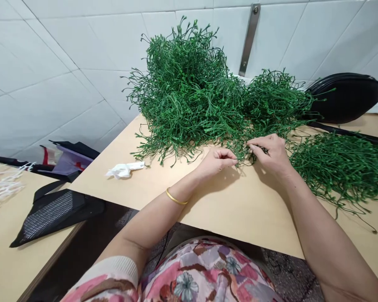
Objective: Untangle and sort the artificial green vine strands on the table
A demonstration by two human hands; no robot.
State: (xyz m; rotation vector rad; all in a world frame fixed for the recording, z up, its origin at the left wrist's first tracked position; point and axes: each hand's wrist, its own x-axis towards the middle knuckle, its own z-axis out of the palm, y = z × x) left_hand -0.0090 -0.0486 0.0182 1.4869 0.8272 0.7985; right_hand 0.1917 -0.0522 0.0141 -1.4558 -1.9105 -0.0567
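A tall heap of thin green artificial plant stems (189,92) with small budded tips lies at the back of the table. My left hand (216,162), a gold bangle on its wrist, is closed in a pinch at the heap's front edge, with a stem at the fingertips. Just to its right, my right hand (271,153) pinches thin green strands between thumb and forefinger. Some loose stems lie between the two hands. The exact ends being gripped are partly hidden by the fingers.
Another green pile (343,165) lies on the right, near a black rounded case (343,98). A crumpled white tissue (125,169) sits at the left of the table (220,209). Beyond a gap, a second table holds a black mesh item (50,214) and white strands (3,184). Tiled wall behind.
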